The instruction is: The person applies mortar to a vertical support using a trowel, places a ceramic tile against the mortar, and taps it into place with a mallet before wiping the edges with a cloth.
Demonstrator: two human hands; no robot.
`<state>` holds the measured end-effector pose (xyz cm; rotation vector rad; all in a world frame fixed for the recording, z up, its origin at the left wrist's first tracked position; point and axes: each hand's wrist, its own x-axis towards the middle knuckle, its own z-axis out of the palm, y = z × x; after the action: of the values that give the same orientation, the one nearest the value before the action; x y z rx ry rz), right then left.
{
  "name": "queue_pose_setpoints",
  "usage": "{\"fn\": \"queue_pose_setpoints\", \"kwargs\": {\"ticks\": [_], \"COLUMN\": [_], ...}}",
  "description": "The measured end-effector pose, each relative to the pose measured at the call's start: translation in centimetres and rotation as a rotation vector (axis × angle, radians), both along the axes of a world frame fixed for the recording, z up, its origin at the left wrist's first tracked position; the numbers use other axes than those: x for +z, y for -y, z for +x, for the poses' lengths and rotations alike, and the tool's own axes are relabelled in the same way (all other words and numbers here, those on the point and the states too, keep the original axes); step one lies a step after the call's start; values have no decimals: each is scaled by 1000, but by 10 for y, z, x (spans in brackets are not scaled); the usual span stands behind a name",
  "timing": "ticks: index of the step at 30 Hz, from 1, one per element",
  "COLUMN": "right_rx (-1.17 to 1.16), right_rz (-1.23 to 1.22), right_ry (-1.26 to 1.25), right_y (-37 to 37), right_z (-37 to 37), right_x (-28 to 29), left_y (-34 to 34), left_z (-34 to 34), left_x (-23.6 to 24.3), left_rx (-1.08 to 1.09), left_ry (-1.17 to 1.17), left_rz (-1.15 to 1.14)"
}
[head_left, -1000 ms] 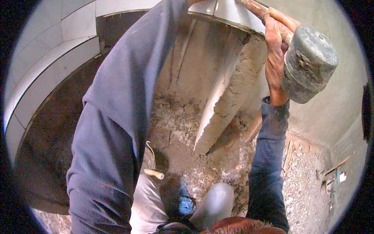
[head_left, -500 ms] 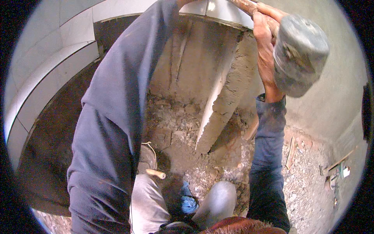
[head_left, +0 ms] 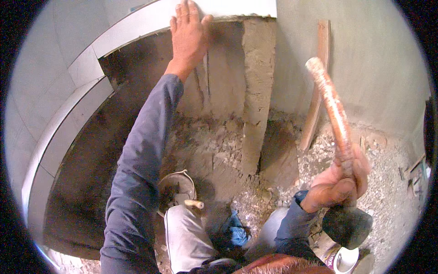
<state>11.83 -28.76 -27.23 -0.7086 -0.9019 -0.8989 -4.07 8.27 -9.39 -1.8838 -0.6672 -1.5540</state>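
Black-headed mallet with a curved, brownish wooden handle [head_left: 341, 134]: was in the right hand [head_left: 335, 185], its dark, rounded head [head_left: 347, 228] toward the body and the handle slanting up and away.
Right-hand fingers: were wrapped around the handle just beside the head, slightly blurred.
Crumpled blue cloth [head_left: 238, 232]: lay low between the grey-trousered knees [head_left: 191, 237].
Round pan with a thin wire rim or handle [head_left: 178, 189]: stood just beyond the left knee, a pale wooden grip [head_left: 195, 203] at its edge.
Left hand [head_left: 188, 41]: rested on a glossy white tile strip [head_left: 242, 8], fingers nearly straight and close together, thumb apart, grasping nothing that showed.
White tile strip: ran along the ledge's edge, over a rough grey-brown pillar [head_left: 258, 91].
Long brown wooden board [head_left: 323, 41]: leaned by the pale grey-green wall [head_left: 378, 59].
Step in hand: seemed to be feeling or steadying the tile strip by palm, the mallet kept well apart.
Next move: any tap seemed to call for turning the mallet's head toward the strip, striking lightly, and keeping the left fingers clear.
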Motion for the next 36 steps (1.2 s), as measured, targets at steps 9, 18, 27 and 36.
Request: {"fn": "queue_pose_setpoints", "kwargs": {"ticks": [9, 18, 27, 36], "right_rx": [194, 252, 180, -285], "right_rz": [41, 83, -510, -1567], "right_ry": [-196, -374, -356, -756], "right_y": [26, 28, 75, 223], "right_z": [58, 105, 146, 75], "right_x": [-16, -30, -125, -369], "left_y": [-6, 9, 86, 192], "left_z": [-7, -13, -66, -108], "left_x": [-17, -26, -111, -383], "left_rx": [158, 193, 248, -528], "left_ry": [-38, -99, -35, -808], "left_rz": [28, -20, -188, -1948]}}
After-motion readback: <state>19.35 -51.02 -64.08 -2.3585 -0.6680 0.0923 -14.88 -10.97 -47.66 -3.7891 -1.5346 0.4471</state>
